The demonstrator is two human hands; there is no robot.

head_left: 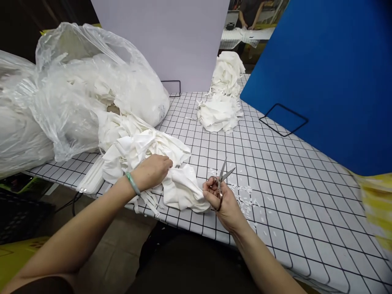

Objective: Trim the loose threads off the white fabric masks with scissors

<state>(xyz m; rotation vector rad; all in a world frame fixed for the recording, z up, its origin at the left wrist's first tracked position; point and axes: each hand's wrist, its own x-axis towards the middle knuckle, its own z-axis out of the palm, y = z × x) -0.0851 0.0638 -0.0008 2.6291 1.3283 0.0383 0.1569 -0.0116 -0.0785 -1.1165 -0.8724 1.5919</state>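
My right hand (225, 202) is wrapped round a pair of scissors (224, 175), with fingers in the handle loops. The blades are spread and point away from me. My left hand (156, 168), below a green bangle, is closed with its fingertips at a piece of white fabric (184, 188) on the table. Its fingertips are partly hidden. A loose heap of white fabric pieces (134, 145) lies under and behind that hand. Small white snippets (245, 196) are scattered on the table just right of the scissors.
The grid-patterned tablecloth (294, 196) covers the table. At the left bulge clear plastic bags (76, 94) filled with white pieces. White fabric piles (220, 112) lie farther back, between a pale panel (165, 41) and a blue panel (330, 81). Beyond them a person (249, 14) works.
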